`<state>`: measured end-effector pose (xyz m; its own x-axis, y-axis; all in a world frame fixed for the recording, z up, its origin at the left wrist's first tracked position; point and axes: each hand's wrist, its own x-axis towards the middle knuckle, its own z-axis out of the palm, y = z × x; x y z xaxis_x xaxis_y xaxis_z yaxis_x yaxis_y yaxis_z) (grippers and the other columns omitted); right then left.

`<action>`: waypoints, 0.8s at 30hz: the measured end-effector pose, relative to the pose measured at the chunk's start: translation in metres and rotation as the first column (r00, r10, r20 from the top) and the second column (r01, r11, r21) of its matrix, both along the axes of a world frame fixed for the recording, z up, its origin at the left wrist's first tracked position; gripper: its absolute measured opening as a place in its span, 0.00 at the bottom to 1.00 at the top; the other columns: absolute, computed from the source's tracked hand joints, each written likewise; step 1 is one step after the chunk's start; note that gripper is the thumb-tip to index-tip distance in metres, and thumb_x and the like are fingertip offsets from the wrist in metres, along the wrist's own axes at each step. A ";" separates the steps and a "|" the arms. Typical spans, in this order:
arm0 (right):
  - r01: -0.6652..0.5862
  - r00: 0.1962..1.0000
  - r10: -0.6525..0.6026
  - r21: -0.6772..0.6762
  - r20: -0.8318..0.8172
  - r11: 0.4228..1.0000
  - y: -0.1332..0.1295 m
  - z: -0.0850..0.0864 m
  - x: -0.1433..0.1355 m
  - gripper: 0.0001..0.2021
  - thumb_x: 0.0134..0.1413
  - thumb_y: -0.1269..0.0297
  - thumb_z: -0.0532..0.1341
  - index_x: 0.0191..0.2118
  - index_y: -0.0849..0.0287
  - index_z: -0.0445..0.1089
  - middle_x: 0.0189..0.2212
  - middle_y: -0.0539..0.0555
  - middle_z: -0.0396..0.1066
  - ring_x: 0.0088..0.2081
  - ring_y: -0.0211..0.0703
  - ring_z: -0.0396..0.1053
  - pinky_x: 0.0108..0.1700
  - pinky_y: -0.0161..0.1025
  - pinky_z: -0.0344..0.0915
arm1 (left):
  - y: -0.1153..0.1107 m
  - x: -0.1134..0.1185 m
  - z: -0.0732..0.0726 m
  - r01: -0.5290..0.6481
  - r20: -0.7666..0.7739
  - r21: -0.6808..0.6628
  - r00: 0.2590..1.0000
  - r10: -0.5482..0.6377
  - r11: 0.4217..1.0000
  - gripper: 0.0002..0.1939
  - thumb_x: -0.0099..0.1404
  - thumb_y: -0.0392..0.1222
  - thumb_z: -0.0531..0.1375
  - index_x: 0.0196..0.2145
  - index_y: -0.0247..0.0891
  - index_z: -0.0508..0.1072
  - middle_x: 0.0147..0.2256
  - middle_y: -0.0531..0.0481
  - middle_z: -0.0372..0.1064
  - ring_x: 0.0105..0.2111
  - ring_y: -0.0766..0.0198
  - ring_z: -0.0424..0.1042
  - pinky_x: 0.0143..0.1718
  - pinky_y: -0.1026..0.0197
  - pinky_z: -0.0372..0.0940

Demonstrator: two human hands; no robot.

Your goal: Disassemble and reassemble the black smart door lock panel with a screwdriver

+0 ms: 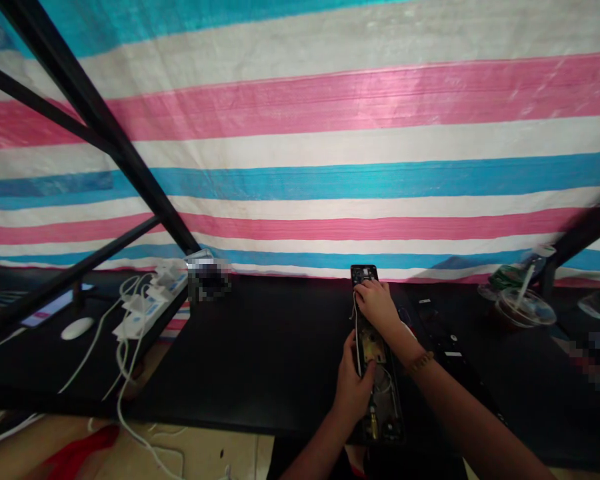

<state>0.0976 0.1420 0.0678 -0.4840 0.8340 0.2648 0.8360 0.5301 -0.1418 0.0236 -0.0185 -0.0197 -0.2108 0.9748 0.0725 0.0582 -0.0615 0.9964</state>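
Note:
A long, narrow black device casing (395, 400) lies opened at the table's front edge, pointing away from me. Inside it are a circuit board (364, 274) at the far end, a brass-coloured plate (374, 348) in the middle and thin white wires (357, 320) along the left side. My left hand (353, 390) grips the casing's left side, thumb over the inside near the plate. Over the far end, my right hand (379, 308) has its fingers curled together at the board. Whatever is between those fingertips is hidden.
The casing rests on a black table (260, 347). A dark flat panel (450, 347) with small white parts lies to its right. Farther right stands a plastic cup with a straw (525, 310). Power strips (150, 300) with tangled cables and a white mouse (77, 328) are on the left.

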 end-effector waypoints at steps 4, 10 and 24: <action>0.014 1.000 -0.015 -0.022 -0.022 1.000 0.003 -0.002 -0.001 0.11 0.65 0.69 0.55 0.40 0.59 0.76 0.40 0.60 0.76 0.44 0.49 0.70 0.49 0.44 0.55 | -0.001 -0.001 -0.002 -0.003 -0.013 -0.017 1.000 0.003 1.000 0.33 0.68 0.44 0.59 0.67 0.40 0.54 0.60 0.38 0.65 0.59 0.52 0.68 0.62 0.49 0.60; -0.002 0.997 -0.002 -0.053 -0.073 0.999 0.007 -0.002 -0.001 0.09 0.62 0.70 0.57 0.38 0.59 0.75 0.38 0.58 0.76 0.41 0.47 0.72 0.46 0.39 0.59 | 0.000 0.000 0.000 0.003 0.014 0.000 1.000 -0.003 1.000 0.32 0.68 0.46 0.59 0.66 0.41 0.56 0.59 0.39 0.67 0.57 0.52 0.69 0.60 0.49 0.61; -0.127 0.879 0.068 -0.093 -0.472 0.988 0.009 -0.021 0.014 0.09 0.63 0.71 0.53 0.42 0.58 0.70 0.35 0.55 0.76 0.37 0.46 0.74 0.41 0.37 0.64 | 0.001 -0.002 -0.006 0.037 -0.051 0.017 0.998 -0.036 0.999 0.28 0.74 0.51 0.50 0.68 0.40 0.59 0.66 0.41 0.59 0.66 0.53 0.58 0.68 0.50 0.51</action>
<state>0.1113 0.1514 0.0470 -0.4094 0.8280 0.3831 0.6021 0.5607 -0.5685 0.0213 -0.0180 -0.0262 -0.1709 0.9802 0.1003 0.1064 -0.0828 0.9909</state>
